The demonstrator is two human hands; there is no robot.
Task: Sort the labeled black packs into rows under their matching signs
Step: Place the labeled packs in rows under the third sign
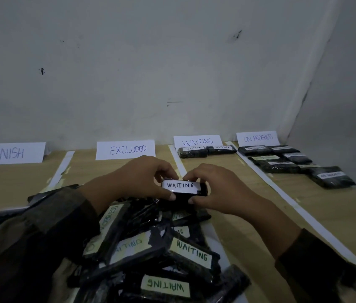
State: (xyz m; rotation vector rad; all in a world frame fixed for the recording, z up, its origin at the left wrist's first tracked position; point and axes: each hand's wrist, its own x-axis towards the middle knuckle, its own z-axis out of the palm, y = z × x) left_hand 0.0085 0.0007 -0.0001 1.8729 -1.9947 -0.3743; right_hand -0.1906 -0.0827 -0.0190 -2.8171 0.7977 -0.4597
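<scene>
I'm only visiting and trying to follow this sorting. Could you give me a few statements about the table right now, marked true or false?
1. The left hand and right hand both hold a pack labeled WAITING. True.
2. Two sorted packs lie below the WAITING sign. True.
3. The ON PROGRESS sign stands furthest left. False: it is furthest right; the FINISH sign is furthest left.
4. The ON PROGRESS row holds fewer packs than those two. False: it holds more.

Black WAITING pack [181, 186] above loose pile [150, 254]
</scene>
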